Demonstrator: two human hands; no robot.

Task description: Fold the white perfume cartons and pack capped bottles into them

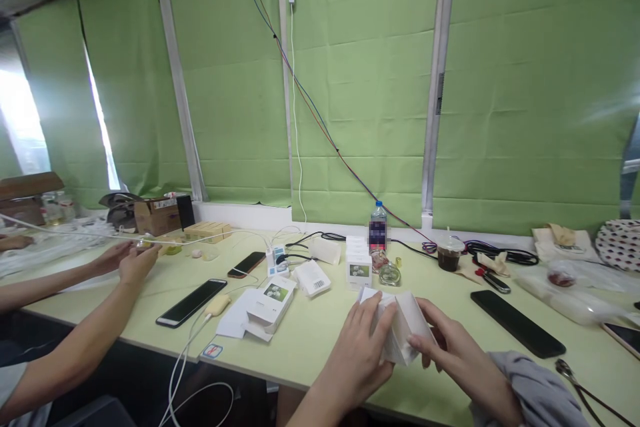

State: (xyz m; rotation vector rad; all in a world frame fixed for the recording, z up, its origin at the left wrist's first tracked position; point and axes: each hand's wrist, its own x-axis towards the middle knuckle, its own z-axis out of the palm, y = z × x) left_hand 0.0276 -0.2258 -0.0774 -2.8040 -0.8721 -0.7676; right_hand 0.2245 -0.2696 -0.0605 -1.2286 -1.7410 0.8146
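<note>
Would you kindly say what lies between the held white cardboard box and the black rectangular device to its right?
In the head view: the right hand, then bare green tabletop.

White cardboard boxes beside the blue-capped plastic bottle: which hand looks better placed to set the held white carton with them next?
Probably the left hand: it lies nearer those white cardboard boxes, while the right hand sits farther to the right. Both hands are on the white carton.

Overexposed window [23, 107] at far left; soft light across the table [310, 333]; deep shadow beneath. Wide-angle stretch at edges. Bottle label [377, 235] pixelated.
</note>
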